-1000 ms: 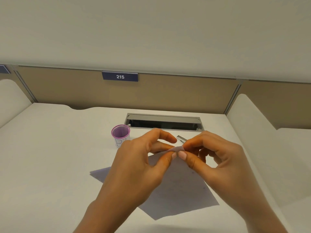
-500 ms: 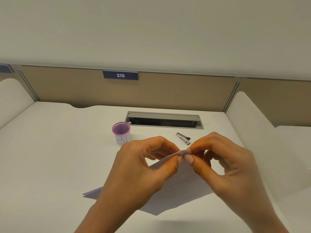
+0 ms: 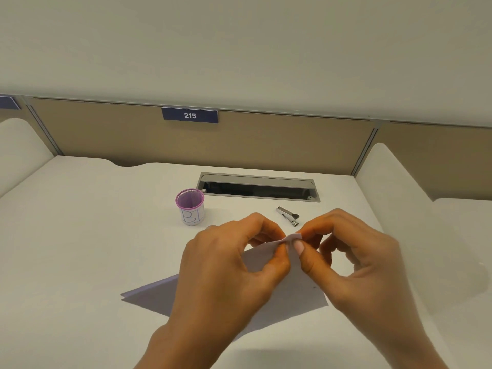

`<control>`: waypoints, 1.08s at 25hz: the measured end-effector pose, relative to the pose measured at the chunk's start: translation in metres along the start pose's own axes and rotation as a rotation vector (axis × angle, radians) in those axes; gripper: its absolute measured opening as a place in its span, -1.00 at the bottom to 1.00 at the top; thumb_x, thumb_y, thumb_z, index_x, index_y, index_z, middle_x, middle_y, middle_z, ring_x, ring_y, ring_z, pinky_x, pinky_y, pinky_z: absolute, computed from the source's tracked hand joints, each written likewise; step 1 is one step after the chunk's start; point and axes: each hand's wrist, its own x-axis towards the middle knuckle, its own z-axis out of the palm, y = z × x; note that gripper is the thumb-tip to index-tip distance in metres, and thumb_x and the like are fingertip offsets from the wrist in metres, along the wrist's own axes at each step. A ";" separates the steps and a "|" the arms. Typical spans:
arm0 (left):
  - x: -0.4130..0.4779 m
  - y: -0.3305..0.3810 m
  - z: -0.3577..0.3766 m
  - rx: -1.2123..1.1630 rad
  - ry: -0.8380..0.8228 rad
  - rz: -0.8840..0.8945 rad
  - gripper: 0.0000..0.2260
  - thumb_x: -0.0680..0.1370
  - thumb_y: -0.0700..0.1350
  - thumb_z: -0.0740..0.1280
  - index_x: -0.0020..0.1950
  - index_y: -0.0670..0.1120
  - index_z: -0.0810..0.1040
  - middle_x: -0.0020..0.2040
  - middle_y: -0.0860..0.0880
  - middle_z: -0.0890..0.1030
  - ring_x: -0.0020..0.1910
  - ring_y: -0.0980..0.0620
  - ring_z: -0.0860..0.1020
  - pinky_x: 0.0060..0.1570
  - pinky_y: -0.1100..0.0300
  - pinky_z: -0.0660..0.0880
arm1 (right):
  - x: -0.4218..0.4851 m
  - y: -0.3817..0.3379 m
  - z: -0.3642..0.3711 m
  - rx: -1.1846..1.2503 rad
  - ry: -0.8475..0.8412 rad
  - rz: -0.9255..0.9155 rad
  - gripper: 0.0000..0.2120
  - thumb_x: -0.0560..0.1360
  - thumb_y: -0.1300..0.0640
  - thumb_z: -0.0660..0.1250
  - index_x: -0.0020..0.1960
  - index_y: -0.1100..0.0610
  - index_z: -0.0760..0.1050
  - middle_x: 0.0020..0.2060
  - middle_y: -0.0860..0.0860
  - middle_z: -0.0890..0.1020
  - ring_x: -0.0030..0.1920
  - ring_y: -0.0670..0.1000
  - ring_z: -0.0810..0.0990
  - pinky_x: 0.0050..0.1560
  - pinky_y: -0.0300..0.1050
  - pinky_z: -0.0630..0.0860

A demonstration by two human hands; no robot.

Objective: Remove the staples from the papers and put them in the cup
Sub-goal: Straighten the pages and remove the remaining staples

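The papers (image 3: 151, 295) are thin, smooth paper. The table (image 3: 80, 249) is smooth and matt. The small tool (image 3: 288, 216) is shiny metal. The cup (image 3: 190, 209) has white paper round it.

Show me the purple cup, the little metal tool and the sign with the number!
cup (image 3: 192, 217): head view, on its white side with the blue letters.
metal tool (image 3: 288, 216): head view, on the middle of its body.
sign (image 3: 189, 115): head view, on the number 215.

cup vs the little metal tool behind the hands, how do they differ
The cup stands upright; the metal tool lies flat. The cup is purple with a white lettered label; the metal tool is bare silver. Both sit untouched on the desk.
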 end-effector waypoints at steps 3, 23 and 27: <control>-0.002 0.003 0.006 0.108 0.081 0.084 -0.79 0.37 0.19 0.36 -0.15 0.10 0.62 -0.26 0.14 0.68 -0.36 0.07 0.61 -0.35 0.21 0.59 | 0.000 0.001 0.004 -0.063 0.031 -0.047 -0.89 0.44 0.00 0.37 -0.17 0.04 0.57 -0.27 -0.17 0.58 -0.24 -0.11 0.54 -0.32 -0.42 0.43; -0.004 -0.027 0.003 -0.091 0.165 0.532 -0.92 0.57 -0.03 0.30 0.00 0.00 0.55 -0.10 0.07 0.70 -0.13 0.14 0.62 -0.19 0.12 0.53 | 0.018 0.012 -0.027 0.254 -0.289 -0.227 -0.87 0.44 0.20 0.40 -0.05 0.04 0.65 -0.23 -0.16 0.65 -0.29 -0.03 0.58 -0.31 -0.20 0.50; -0.004 -0.027 0.000 -0.131 0.103 0.568 -0.92 0.58 -0.04 0.29 0.00 -0.01 0.55 -0.05 0.09 0.64 -0.13 0.15 0.61 -0.20 0.13 0.53 | 0.033 0.002 -0.034 0.175 -0.478 -0.282 -0.91 0.42 0.24 0.43 -0.09 0.13 0.67 -0.28 -0.18 0.62 -0.31 -0.21 0.53 -0.37 -0.27 0.47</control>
